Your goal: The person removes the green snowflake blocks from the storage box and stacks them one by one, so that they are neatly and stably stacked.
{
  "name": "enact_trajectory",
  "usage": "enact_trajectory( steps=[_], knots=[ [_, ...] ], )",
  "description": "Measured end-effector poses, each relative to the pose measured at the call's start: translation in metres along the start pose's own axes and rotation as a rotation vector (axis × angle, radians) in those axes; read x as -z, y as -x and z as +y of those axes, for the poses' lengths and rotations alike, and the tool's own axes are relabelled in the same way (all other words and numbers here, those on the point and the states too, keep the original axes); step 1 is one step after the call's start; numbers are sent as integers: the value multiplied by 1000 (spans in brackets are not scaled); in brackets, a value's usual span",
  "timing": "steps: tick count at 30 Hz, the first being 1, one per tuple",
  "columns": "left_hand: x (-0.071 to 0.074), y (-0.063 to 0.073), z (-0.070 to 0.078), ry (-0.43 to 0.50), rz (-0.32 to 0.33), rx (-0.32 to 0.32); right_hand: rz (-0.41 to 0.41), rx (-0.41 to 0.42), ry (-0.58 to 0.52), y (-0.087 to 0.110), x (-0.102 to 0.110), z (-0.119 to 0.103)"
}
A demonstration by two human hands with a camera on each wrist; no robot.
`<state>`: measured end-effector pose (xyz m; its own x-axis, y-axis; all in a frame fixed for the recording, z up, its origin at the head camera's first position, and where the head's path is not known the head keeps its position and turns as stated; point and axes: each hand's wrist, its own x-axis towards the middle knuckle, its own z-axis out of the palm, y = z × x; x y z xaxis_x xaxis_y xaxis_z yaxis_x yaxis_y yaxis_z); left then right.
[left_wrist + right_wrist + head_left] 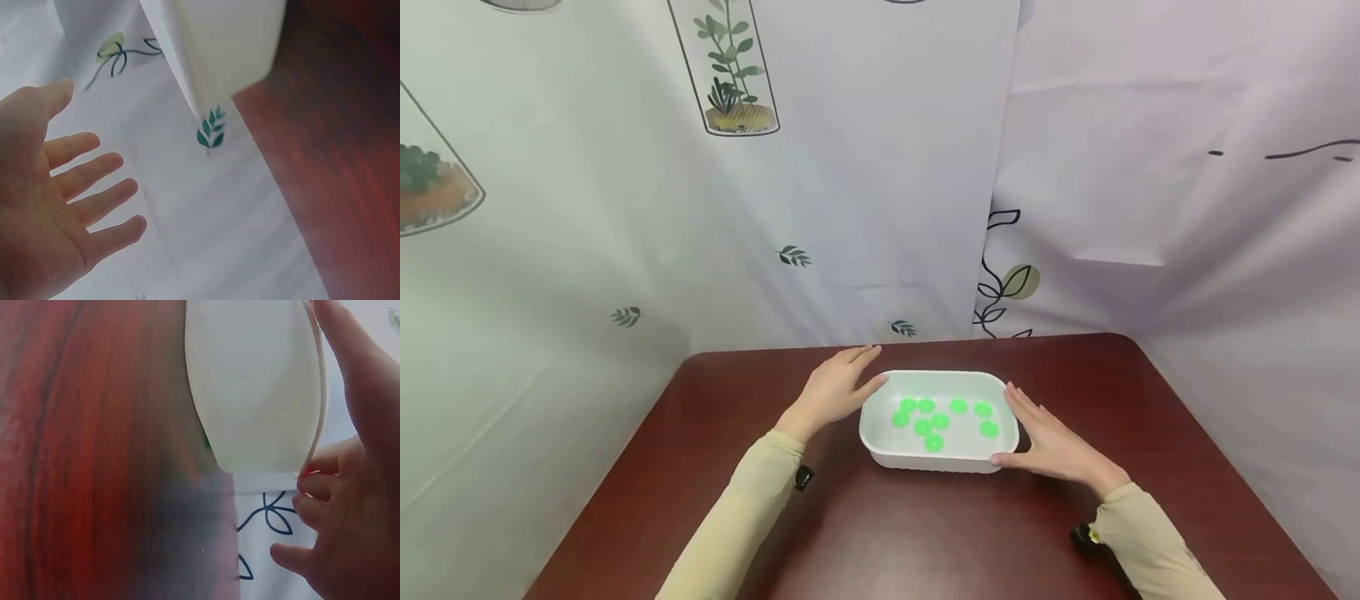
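A white oval-cornered plastic basin point(880, 457) stands on the table, with several small bright green flower-shaped pieces point(940, 422) scattered on its floor. Beside its left end is my left hand point(833, 392), fingers extended and spread. The left wrist view shows this hand point(69, 187) with a bare palm, apart from the basin point(231, 50). At the right end, my right hand point(1051, 442) spans the corner, thumb by the front rim and fingers along the right rim. In the right wrist view, its fingers point(315, 487) touch or nearly touch the basin's edge point(256, 387).
The dark red-brown wooden table point(887, 533) has rounded far corners. A white cloth point(880, 208) printed with plants hangs behind it and along both sides. Black wrist devices point(803, 477) show under the light sleeves point(741, 500).
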<state>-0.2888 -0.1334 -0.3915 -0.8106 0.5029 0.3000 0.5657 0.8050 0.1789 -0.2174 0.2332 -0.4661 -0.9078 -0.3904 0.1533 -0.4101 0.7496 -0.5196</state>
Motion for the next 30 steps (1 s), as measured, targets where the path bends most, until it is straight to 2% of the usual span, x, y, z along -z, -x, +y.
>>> enact_trajectory(
  steps=[6,15,23,30],
  knots=[
    [-3,-12,15,-22,-57,-68,6,-13,-6,-1,-5,-1],
    [-3,-38,39,-99,-101,-210,34,5,10,-2,-6,-3],
    [-7,-60,56,-21,-241,-261,22,4,-25,-2,-9,-3],
    [-26,-80,71,80,-336,-291,9,-23,-79,-1,-7,-2]
  ],
)
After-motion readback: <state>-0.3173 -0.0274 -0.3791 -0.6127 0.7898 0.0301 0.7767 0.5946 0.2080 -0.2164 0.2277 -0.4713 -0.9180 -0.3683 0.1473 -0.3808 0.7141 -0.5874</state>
